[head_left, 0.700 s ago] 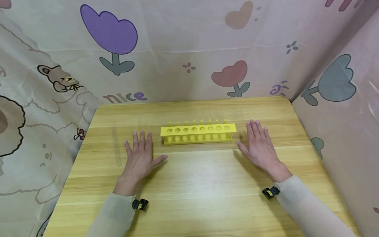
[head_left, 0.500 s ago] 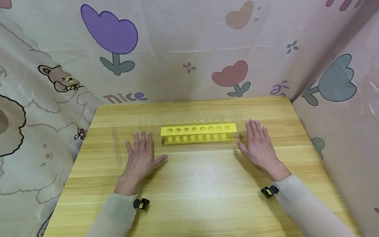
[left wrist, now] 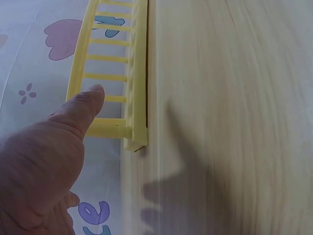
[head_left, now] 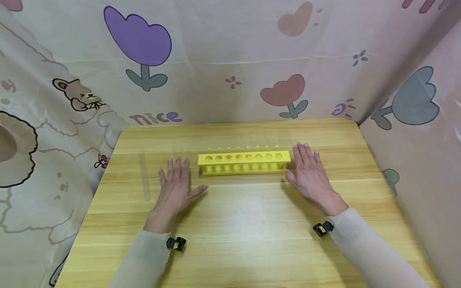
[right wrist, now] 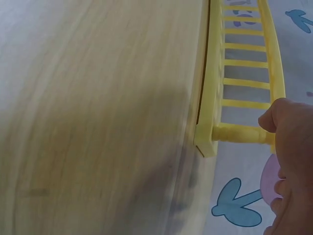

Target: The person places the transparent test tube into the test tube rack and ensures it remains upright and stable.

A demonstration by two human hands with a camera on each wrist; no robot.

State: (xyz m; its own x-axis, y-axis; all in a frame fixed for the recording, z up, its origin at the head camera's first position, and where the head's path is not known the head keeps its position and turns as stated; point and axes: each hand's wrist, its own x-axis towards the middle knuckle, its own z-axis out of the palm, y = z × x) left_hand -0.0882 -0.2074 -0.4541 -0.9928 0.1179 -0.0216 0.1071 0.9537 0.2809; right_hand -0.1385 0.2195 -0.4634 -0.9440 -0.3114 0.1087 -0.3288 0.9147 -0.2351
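Wooden table (head_left: 245, 228) | pale cloth (head_left: 205, 36) behind (tulip-printed) | hands (head_left: 173, 196) (head_left: 311, 180) flank yellow rack (head_left: 243, 161)

From the near edge of the head view, the left forearm (head_left: 142, 256) and the right forearm (head_left: 371, 244) are angled inward, both covered by pale sleeves down to the wrists. The left hand (head_left: 173, 195) is held back up, its fingers straight and fanned, its thumb stretched inward. The right hand (head_left: 312, 179) is placed slightly farther forward, also back up; its fingers are straightened, the little one set apart, and its thumb is pointed inward.
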